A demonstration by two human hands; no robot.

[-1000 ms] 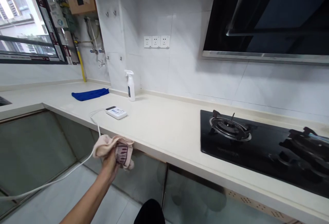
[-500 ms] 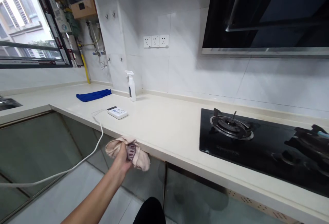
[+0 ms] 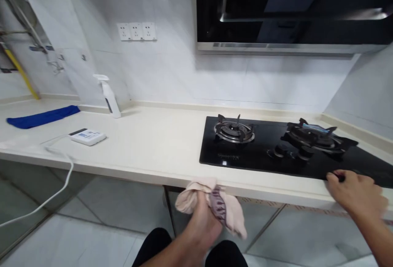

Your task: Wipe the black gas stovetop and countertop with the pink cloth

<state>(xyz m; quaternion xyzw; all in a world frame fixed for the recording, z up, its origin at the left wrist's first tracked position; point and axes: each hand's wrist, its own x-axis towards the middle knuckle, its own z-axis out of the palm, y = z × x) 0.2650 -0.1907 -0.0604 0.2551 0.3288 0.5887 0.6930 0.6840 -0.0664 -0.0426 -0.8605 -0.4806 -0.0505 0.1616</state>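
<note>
My left hand (image 3: 204, 222) is closed around a pale pink cloth (image 3: 235, 214) with a purple patterned band, a towel by its look. The cloth presses against the front edge of the white countertop (image 3: 159, 140), left of centre below the gas hob (image 3: 254, 154). Over at the right, my right hand (image 3: 357, 191) rests at the hob's front edge with its fingers curled. A small dark patch shows between its thumb and forefinger; whether that is a held object or the hob's surface is unclear.
A white spray bottle (image 3: 110, 97) stands by the wall. Left of it lies a blue cloth (image 3: 44, 116). A white box-shaped device (image 3: 88, 136) trails a white cable (image 3: 66, 181) over the counter's edge. Above the hob hangs a black range hood (image 3: 285, 13).
The view has swung right. My left hand has moved right along the counter's front edge with the pink towel. My right hand has come into view at the hob.
</note>
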